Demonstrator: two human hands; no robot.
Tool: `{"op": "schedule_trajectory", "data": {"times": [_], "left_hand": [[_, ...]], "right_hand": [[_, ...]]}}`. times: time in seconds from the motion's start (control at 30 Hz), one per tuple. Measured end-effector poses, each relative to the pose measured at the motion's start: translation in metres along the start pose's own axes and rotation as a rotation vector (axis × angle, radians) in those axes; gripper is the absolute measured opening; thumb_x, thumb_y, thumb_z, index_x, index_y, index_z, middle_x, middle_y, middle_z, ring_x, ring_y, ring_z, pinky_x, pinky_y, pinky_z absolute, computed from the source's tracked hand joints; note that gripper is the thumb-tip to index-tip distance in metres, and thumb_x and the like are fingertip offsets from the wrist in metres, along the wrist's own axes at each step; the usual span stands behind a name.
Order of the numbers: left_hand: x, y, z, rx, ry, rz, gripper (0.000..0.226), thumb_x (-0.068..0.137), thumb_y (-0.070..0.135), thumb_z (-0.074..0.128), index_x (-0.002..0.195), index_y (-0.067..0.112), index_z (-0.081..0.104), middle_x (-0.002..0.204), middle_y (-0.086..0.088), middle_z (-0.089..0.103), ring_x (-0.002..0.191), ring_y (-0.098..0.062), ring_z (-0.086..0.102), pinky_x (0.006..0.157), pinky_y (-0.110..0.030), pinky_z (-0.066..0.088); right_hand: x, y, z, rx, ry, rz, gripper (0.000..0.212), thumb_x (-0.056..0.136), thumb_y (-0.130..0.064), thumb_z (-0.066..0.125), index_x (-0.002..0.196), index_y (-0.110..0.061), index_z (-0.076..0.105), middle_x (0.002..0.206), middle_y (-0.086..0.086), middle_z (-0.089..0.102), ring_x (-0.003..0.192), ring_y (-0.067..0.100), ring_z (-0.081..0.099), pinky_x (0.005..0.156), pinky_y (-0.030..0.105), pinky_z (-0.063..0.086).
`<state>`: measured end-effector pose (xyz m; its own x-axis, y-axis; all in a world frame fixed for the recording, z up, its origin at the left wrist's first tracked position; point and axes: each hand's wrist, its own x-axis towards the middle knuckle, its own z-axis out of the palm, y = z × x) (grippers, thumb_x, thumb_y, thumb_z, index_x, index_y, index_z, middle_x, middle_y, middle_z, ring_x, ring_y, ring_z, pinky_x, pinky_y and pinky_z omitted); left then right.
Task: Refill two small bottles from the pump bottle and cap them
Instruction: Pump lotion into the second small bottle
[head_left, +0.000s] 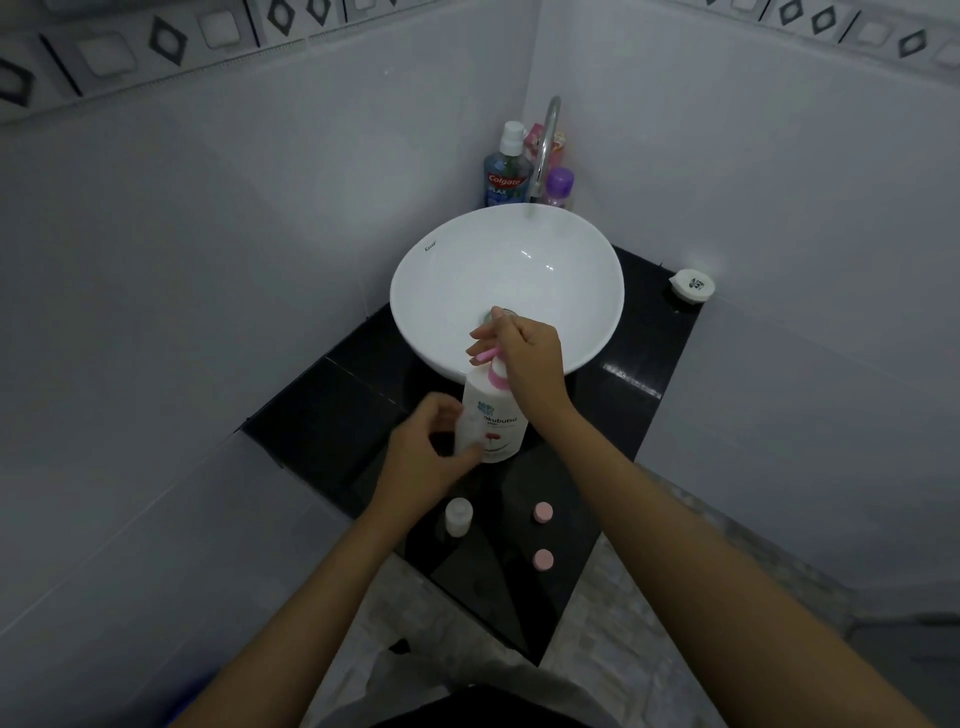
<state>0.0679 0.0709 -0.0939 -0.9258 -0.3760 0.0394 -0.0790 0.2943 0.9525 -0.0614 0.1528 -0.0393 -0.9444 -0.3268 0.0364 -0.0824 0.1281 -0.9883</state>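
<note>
A white pump bottle (493, 421) with a pink pump head stands on the black counter (322, 415), just in front of the basin. My right hand (524, 358) rests on top of the pump head, fingers bent over it. My left hand (431, 452) is curled against the bottle's left side below the nozzle. It seems to hold a small clear bottle, which is blurred and mostly hidden by the fingers. Another small white bottle (458, 516) stands uncapped near the counter's front. Two pink caps (543, 512) (543, 558) lie to its right.
A white bowl basin (441, 270) with a curved tap (548, 140) fills the back of the counter. A mouthwash bottle (506, 176) and a purple-capped bottle (560, 187) stand in the corner. A white round container (692, 285) sits far right. Tiled walls close in on both sides.
</note>
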Motion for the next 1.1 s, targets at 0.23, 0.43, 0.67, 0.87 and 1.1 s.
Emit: {"op": "schedule_trajectory", "data": {"times": [0.23,0.43,0.67,0.87,1.1], "left_hand": [[0.021,0.023,-0.028,0.032,0.140,0.055,0.035,0.076,0.034,0.073,0.108,0.026,0.063,0.103,0.009,0.065,0.094,-0.002,0.061,0.072,-0.010,0.050],[0.025,0.029,-0.027,0.114,0.165,0.143,0.036,0.075,0.032,0.074,0.109,0.021,0.066,0.099,0.006,0.064,0.093,-0.001,0.059,0.076,-0.006,0.047],[0.031,0.030,-0.027,0.118,0.185,0.149,0.038,0.076,0.030,0.075,0.111,0.020,0.066,0.101,0.004,0.063,0.094,-0.003,0.059,0.077,-0.013,0.049],[0.034,0.032,-0.025,0.053,0.174,0.158,0.042,0.075,0.025,0.077,0.114,0.016,0.067,0.102,0.004,0.064,0.097,-0.004,0.059,0.080,-0.006,0.046],[0.033,0.034,-0.024,-0.002,0.153,0.140,0.043,0.074,0.023,0.077,0.115,0.018,0.066,0.103,0.005,0.061,0.099,-0.004,0.058,0.082,-0.006,0.046]], "right_hand": [[-0.002,-0.001,0.000,-0.023,0.007,-0.003,0.037,0.098,-0.020,0.046,0.082,0.002,0.072,0.073,0.016,0.072,0.068,0.027,0.069,0.076,0.040,0.057],[-0.003,-0.001,0.000,-0.026,0.013,-0.013,0.037,0.098,-0.019,0.046,0.085,0.005,0.072,0.079,0.019,0.073,0.069,0.021,0.068,0.068,0.021,0.054],[-0.001,0.002,0.000,-0.002,0.014,-0.024,0.037,0.098,-0.019,0.047,0.084,0.004,0.072,0.075,0.015,0.072,0.068,0.016,0.067,0.062,0.015,0.052],[0.001,0.007,0.001,0.005,0.014,-0.030,0.036,0.098,-0.021,0.049,0.081,0.001,0.073,0.073,0.013,0.072,0.069,0.018,0.069,0.069,0.024,0.055],[0.000,0.004,0.000,0.044,0.007,-0.032,0.037,0.098,-0.018,0.048,0.082,0.004,0.072,0.073,0.014,0.072,0.067,0.016,0.067,0.065,0.019,0.053]]}}
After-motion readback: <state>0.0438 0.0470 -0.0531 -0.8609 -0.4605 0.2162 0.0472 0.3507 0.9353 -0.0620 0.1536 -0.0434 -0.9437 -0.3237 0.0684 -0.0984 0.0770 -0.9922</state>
